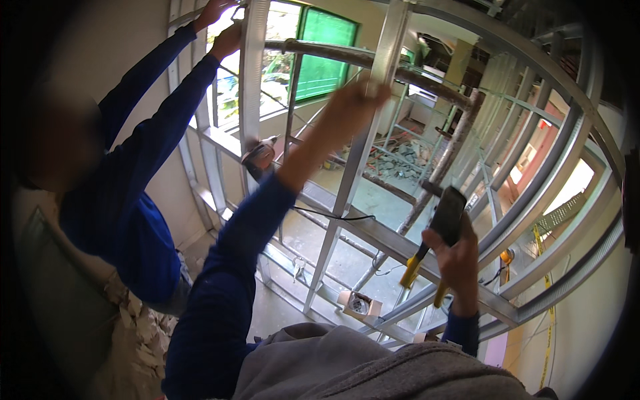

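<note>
My left hand (367, 97) is up at the metal stud (351, 167), too blurry to tell its grip. Right of that stud, my right hand (457, 259)'s wrapped round a yellow-handled tool (411, 269). Frame (393, 241) around the stud's standing, unpanelled.

We see smooth, lightly glossy bare metal in the studs (330, 248), while the scaffold pipes (455, 148) are duller, brown and rough-looking metal. The dark tool (449, 217) looks mostly matt, and its yellow grips (411, 270) look like plastic. Around us are soft, matt blue cloth sleeves (233, 230), a fuzzy grey cloth garment (320, 367), a brown cardboard box (372, 309) and jagged, rough rubble (402, 162).
</note>
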